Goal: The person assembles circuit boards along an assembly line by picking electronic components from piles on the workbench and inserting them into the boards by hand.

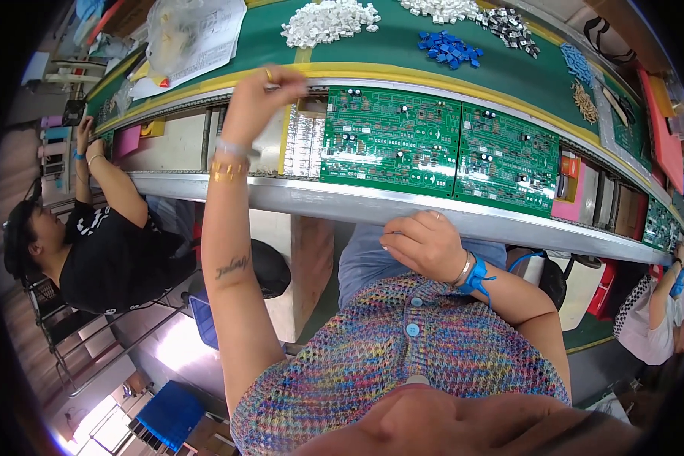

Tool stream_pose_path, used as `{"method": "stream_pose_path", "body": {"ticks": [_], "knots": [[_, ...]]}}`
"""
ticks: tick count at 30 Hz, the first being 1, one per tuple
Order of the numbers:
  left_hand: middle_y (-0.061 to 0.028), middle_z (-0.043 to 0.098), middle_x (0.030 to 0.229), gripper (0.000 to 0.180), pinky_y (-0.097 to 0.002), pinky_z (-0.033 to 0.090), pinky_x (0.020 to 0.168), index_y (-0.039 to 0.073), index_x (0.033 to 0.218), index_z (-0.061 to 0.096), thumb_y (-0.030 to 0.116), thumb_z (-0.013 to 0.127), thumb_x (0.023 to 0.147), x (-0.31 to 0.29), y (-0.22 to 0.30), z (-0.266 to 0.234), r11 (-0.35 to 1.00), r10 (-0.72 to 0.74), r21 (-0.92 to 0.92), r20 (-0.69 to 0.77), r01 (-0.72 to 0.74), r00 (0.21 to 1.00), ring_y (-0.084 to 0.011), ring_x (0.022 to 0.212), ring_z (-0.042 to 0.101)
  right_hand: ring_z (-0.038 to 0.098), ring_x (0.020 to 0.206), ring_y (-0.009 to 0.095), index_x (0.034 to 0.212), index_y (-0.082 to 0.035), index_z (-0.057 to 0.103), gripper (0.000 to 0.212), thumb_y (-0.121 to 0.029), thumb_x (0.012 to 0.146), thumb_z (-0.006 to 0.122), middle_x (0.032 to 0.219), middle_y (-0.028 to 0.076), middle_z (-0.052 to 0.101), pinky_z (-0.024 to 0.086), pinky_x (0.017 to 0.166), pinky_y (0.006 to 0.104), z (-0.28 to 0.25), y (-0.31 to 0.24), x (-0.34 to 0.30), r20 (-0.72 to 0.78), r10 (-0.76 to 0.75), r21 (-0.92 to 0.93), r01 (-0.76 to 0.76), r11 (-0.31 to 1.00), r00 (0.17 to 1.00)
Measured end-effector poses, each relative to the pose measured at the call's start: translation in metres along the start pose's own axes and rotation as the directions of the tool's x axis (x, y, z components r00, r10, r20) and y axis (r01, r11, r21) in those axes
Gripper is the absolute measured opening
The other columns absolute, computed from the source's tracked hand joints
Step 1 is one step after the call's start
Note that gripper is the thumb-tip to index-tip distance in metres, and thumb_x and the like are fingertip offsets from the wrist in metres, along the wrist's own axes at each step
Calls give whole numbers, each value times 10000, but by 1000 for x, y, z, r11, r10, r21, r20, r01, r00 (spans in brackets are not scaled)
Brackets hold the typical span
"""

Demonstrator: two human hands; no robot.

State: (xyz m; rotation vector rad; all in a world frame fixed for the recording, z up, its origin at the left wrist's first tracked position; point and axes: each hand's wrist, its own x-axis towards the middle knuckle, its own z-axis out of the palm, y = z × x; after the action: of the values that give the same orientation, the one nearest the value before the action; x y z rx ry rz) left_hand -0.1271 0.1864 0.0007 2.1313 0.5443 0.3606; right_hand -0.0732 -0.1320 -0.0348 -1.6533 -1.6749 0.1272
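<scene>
My left hand (260, 100) is raised over the conveyor rail at the left end of a green circuit board (391, 137). Its fingers are bent toward the thumb, but motion smears the tips, so whether they hold anything does not show. A second green circuit board (507, 156) lies against the first one's right side; both carry small mounted parts. In front of the near rail (342, 191), by my lap, is my right hand (425, 242), closed, thumb and fingertips pressed together. A tiny dark bit shows at its fingertips, too small to name.
On the green bench behind lie piles of white connectors (330, 24), blue parts (450, 50), black-and-white parts (509, 30), light-blue parts (576, 64) and tan parts (584, 102). Papers under a plastic bag (182, 38) lie far left. Other people (91, 243) sit along the line on both sides.
</scene>
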Motion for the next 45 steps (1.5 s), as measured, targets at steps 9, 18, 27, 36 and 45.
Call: {"method": "stream_pose_path", "body": {"ticks": [9, 18, 27, 36, 45], "knots": [[-57, 682, 766, 224, -257, 501, 661, 41, 919, 698, 191, 730, 757, 62, -45, -4, 978, 9, 203, -294, 53, 956, -124, 664, 620, 530, 731, 124, 876, -154, 643, 205, -158, 686, 718, 961, -55, 601, 396, 602, 283, 3, 1, -3, 3, -50, -40, 51, 998, 999], [-37, 641, 783, 130, -239, 483, 646, 23, 906, 673, 94, 681, 798, -11, 14, -1, 986, 69, 161, -240, -31, 968, -104, 665, 587, 522, 743, 106, 819, -152, 600, 119, -167, 710, 644, 918, -57, 570, 397, 619, 259, 2, 1, 0, -21, -77, -89, 75, 993, 997], [-82, 658, 779, 131, -267, 500, 638, 36, 882, 678, 83, 699, 762, -97, 57, 17, 978, -8, 205, 176, -29, 984, -177, 688, 629, 528, 735, 116, 871, -158, 643, 173, -181, 706, 688, 959, -59, 600, 391, 603, 275, 3, 2, -2, -1, -58, -76, 58, 995, 998], [-82, 659, 885, 100, -324, 495, 721, 30, 859, 668, 35, 647, 762, -104, 54, 46, 918, 199, 339, 53, -205, 979, -252, 803, 619, 530, 739, 117, 866, -157, 640, 169, -186, 705, 681, 960, -57, 599, 396, 614, 273, 5, 0, -3, -21, -54, -79, 52, 996, 998], [-72, 578, 889, 93, -348, 462, 748, 13, 819, 647, 29, 663, 729, -98, 49, 55, 843, 286, 444, 111, -305, 952, -257, 847, 545, 537, 775, 113, 843, -146, 603, 145, -167, 703, 637, 916, -50, 565, 420, 651, 263, 4, 1, -1, -36, -66, -101, 62, 993, 997]]}}
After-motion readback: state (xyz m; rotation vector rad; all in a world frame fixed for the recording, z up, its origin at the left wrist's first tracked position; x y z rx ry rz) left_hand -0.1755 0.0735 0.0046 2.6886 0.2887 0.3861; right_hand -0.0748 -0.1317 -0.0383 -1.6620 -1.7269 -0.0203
